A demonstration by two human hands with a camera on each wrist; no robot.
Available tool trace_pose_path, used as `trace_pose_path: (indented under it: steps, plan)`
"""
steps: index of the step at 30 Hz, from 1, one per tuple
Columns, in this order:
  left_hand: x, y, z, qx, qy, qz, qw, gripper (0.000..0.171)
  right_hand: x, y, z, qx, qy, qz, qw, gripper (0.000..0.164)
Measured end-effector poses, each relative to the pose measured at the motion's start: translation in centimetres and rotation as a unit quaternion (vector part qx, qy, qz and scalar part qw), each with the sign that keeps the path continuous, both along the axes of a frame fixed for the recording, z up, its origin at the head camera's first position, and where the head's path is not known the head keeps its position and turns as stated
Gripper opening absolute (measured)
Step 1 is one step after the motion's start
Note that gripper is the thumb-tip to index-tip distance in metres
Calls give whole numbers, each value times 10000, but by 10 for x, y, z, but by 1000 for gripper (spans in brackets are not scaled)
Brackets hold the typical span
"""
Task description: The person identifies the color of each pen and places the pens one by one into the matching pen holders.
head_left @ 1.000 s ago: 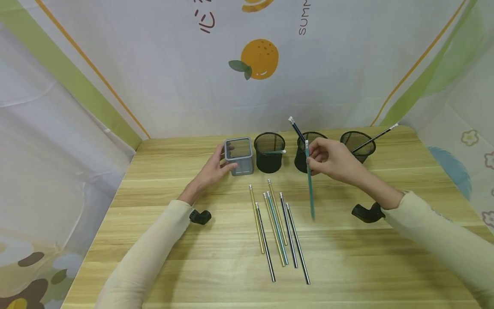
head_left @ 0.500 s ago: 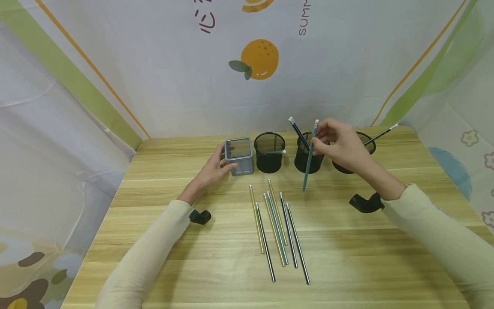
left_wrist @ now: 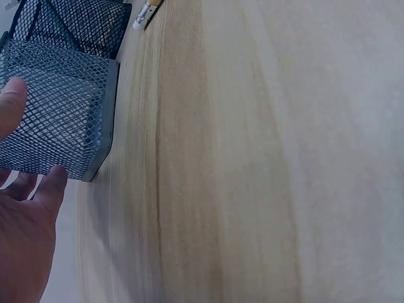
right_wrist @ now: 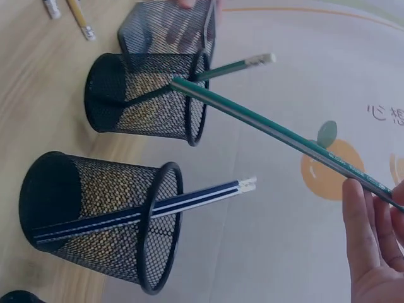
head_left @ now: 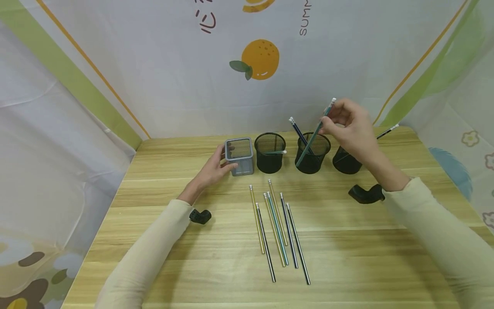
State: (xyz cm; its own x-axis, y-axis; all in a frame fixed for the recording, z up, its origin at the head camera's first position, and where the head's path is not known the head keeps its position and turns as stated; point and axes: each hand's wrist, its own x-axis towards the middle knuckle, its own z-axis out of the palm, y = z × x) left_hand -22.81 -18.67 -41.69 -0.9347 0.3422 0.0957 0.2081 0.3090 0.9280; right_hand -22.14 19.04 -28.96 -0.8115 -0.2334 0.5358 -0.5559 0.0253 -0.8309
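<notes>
My left hand [head_left: 210, 172] holds the square grey mesh pen holder [head_left: 243, 165] at the left end of a row, thumb in front and fingers at its far side. My right hand [head_left: 349, 126] pinches a green pencil [right_wrist: 271, 129] near its white eraser end. The pencil slants, eraser up, and its lower end crosses in front of a round black mesh pen cup [head_left: 314, 164] in the head view. In the right wrist view that end is in the air, apart from the cup with two dark blue pencils [right_wrist: 196, 201].
Another black cup [head_left: 269, 164] holds a green pencil [head_left: 275, 152]; the far right cup [head_left: 347, 165] holds a black pencil [head_left: 387, 131]. Several gold, black, blue and green pencils [head_left: 277, 231] lie mid-table. A printed curtain [head_left: 185, 94] hangs behind the wooden table [head_left: 216, 266].
My right hand has lifted the green pencil up, away and to the right, from in front of the cups to above them. The left hand and pen holder have not moved.
</notes>
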Motion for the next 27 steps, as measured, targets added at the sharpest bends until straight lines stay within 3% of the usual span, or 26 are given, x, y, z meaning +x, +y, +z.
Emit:
trace_pose_path:
  steps: [6,14,27]
  plan:
    - [-1,1,1,-40,-23,-33,10000,74,-4,-1,4,-706,-21,1,9975,7]
    - [0,0,-1,3,49,7,10000,73,-10,-8,-1,-1043,459,-144,9934,6]
    - [0,0,-2,21,64,26,10000,75,-18,-23,-16,-839,974,-306,9912,9]
